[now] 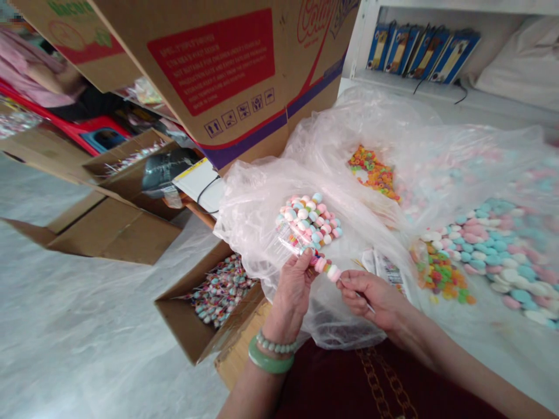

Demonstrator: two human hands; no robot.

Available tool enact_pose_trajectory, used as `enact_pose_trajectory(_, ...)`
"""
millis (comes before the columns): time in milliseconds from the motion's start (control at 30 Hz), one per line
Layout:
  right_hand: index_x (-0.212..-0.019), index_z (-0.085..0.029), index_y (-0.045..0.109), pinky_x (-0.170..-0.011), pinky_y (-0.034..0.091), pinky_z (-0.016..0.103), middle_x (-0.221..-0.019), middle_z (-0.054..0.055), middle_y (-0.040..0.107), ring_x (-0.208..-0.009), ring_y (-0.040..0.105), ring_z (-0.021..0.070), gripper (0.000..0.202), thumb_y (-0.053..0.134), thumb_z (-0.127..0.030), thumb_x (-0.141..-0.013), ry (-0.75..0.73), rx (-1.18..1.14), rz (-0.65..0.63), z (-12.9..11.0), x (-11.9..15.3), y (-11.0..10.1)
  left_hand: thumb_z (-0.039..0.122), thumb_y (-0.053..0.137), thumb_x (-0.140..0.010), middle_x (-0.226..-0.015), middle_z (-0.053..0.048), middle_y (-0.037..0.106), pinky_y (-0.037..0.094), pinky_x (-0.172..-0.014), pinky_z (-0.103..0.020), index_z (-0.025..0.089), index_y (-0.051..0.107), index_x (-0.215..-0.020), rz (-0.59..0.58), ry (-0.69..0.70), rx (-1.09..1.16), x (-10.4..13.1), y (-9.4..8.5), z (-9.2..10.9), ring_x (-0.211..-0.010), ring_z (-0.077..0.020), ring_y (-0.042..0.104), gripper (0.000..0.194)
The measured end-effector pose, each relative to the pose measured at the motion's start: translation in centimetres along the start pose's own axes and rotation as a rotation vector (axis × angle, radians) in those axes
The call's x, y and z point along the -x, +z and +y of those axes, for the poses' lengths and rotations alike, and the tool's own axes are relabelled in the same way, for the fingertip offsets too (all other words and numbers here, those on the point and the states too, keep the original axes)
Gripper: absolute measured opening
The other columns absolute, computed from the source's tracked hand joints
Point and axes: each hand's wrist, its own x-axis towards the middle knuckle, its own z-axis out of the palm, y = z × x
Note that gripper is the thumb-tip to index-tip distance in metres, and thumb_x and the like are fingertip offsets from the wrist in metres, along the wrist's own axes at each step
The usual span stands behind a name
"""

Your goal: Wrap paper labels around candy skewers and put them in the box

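My left hand [299, 276], with a green bangle and beads at the wrist, is closed round the upper end of a candy skewer [326, 269] of pink, white and orange pieces. Closed on the thin stick below the candies is my right hand [364, 294]. Just beyond my left hand, a pile of finished candy skewers [311, 218] in pink, white and blue lies on clear plastic sheeting [257, 192]. Printed wrappers [384, 267] lie partly under the plastic, behind my right hand.
Loose pastel candies [493, 250], green-orange gummies [441, 276] and orange rings [373, 174] spread to the right. A large carton [244, 70] stands behind. An open box of skewers [174, 302] sits lower left. A person [43, 70] is at the far left.
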Motion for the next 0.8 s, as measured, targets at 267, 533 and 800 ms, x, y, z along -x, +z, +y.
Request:
enact_pose_trajectory(267, -0.075, -0.011, 0.061, -0.038, 0.012, 0.018, -0.048, -0.007, 0.044, -0.036, 0.022, 0.0012, 0.021, 0.072, -0.026, -0.067, 0.012, 0.162, 0.002, -0.5, 0.9, 0.9, 0.023, 0.068, -0.080, -0.102, -0.009, 0.068, 0.052, -0.082, -0.036, 0.014, 0.065, -0.106, -0.079, -0.132, 0.211, -0.9, -0.8, 2.4, -0.085, -0.0209, 0.066, 0.027)
enact_pose_trajectory(533, -0.073, -0.014, 0.058, -0.038, 0.013, 0.021, -0.048, -0.007, 0.044, -0.036, 0.026, 0.0029, 0.023, 0.070, -0.033, -0.067, -0.172, 0.342, 0.218, 0.1, 0.5, 1.8, 0.029, 0.059, -0.088, -0.086, -0.004, 0.066, 0.052, -0.075, -0.032, 0.015, 0.063, -0.096, -0.041, -0.125, 0.249, -0.8, -0.2, 1.9, -0.080, -0.0192, 0.065, 0.017)
enact_pose_trajectory(800, -0.067, -0.016, 0.055, -0.039, 0.013, 0.022, -0.048, -0.006, 0.044, -0.038, 0.027, 0.0047, 0.022, 0.067, -0.035, -0.066, -0.223, 0.436, 0.294, 0.2, 0.3, 2.3, 0.031, 0.059, -0.088, -0.099, -0.011, 0.067, 0.051, -0.078, -0.034, 0.014, 0.060, -0.102, 0.002, 0.002, 0.142, -0.1, 0.9, 0.2, -0.089, -0.0241, 0.066, 0.022)
